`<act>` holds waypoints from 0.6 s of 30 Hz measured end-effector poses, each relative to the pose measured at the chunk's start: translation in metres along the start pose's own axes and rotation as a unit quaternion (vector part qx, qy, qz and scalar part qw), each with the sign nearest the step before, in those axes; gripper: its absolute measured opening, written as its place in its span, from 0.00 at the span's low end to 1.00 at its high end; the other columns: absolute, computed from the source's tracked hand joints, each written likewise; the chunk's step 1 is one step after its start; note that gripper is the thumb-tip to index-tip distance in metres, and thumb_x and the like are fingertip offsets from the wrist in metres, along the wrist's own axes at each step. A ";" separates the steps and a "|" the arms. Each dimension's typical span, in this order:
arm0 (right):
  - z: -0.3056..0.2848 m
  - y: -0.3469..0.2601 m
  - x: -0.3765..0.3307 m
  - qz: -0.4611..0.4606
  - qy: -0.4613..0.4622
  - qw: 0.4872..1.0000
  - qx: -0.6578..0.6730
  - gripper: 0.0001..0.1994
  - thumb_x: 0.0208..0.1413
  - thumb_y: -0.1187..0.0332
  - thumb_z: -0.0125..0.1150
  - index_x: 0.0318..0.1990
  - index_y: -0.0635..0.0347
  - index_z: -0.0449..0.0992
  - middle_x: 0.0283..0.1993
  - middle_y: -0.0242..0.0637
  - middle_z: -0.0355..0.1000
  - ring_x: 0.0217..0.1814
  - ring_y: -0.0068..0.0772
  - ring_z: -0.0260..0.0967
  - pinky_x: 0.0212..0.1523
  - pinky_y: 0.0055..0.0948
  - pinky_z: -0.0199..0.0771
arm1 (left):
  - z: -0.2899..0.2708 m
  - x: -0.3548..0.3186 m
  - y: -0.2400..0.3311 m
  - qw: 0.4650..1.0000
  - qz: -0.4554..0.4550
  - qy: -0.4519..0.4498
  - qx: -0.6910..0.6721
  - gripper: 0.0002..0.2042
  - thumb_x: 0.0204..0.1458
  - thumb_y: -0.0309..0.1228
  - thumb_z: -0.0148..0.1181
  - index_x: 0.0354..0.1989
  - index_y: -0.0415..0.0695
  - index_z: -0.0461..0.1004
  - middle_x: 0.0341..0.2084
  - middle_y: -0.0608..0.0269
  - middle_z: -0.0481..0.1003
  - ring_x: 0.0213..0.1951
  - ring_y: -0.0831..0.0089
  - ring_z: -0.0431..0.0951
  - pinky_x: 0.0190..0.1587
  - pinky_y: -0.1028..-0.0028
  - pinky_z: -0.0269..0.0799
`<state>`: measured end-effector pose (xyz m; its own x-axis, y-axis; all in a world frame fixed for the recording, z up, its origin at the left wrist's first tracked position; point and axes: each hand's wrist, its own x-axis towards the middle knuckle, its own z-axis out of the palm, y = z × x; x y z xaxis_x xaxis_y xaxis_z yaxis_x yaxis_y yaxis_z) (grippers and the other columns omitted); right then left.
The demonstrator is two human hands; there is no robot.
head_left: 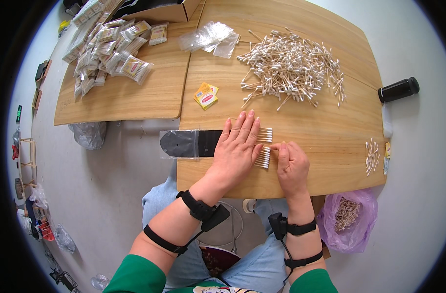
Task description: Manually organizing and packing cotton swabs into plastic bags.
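Left hand [238,146]: flat, palm down, fingers together and stretched out, pressing on a row of cotton swabs [264,145] at the near part of the wooden table [330,132]; holds nothing, only bears down

Right hand [291,163]: just beside the left, fingers curled loosely, forefinger tip touching the swab ends that stick out from under the left hand; whether it pinches any swab cannot be told

Cotton swabs under the hands: laid side by side, white tips pointing right, most of their length hidden by the left hand

Black flat holder [191,143]: partly in a clear sleeve, jutting off the table's left edge, its right end under the left hand

Loose swab heap [293,68]: large pile at the far middle of the table, well apart from both hands

Small swab cluster [372,156]: near the right edge

2 yellow packets [206,95]: between the heap and the holder

Clear bags [210,36]: at the far edge

Packed swab bags [110,46]: many, on the second table to the left

Black cylinder [399,89]: off the right edge

Purple bag [351,219]: below the table's near right corner, swabs inside
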<state>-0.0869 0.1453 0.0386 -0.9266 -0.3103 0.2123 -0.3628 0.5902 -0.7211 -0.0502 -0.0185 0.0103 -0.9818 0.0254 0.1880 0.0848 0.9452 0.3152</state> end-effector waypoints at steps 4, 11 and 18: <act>0.004 -0.005 0.003 0.007 0.024 1.000 0.000 0.14 0.66 0.66 0.50 0.33 0.60 0.81 0.25 0.41 0.70 0.27 0.44 0.70 0.30 0.38 0.69 | 0.001 -0.001 -0.001 1.000 0.000 0.002 -0.001 0.29 0.64 0.44 0.45 0.69 0.41 0.57 0.70 0.55 0.55 0.72 0.63 0.51 0.73 0.58 0.41; 0.005 -0.002 0.004 0.010 0.012 1.000 -0.024 0.14 0.66 0.64 0.50 0.36 0.58 0.82 0.26 0.41 0.71 0.28 0.44 0.71 0.30 0.38 0.69 | 0.000 0.000 -0.001 1.000 -0.003 0.003 -0.004 0.29 0.64 0.44 0.45 0.69 0.41 0.57 0.70 0.56 0.55 0.72 0.63 0.51 0.73 0.59 0.41; 0.009 -0.005 0.007 0.009 0.034 0.999 -0.012 0.14 0.66 0.63 0.50 0.36 0.58 0.82 0.29 0.41 0.75 0.30 0.44 0.74 0.32 0.37 0.72 | 0.001 -0.001 -0.001 1.000 -0.005 0.003 -0.002 0.29 0.65 0.45 0.44 0.69 0.41 0.57 0.70 0.57 0.55 0.72 0.63 0.51 0.73 0.59 0.41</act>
<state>-0.0905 0.1338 0.0374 -0.9374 -0.2489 0.2435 -0.3471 0.6137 -0.7091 -0.0494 -0.0189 0.0092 -0.9817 0.0132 0.1899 0.0748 0.9441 0.3209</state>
